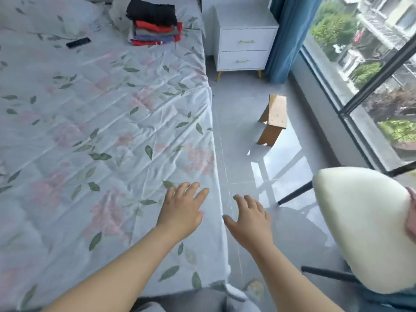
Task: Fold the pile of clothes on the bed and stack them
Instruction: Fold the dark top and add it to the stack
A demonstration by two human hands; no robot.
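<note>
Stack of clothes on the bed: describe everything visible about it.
The stack of clothes is a neat pile of folded fabric: black on top, then red, grey and blue layers, red at the bottom. It rests level on the bed, at the far end near the right edge, just in front of a pale pillow. The left hand and right hand, both open and empty, are far from it.

Folded clothes (155,23) stacked neatly at far end of bed (101,122): black on top, red, grey, blue beneath.
</note>
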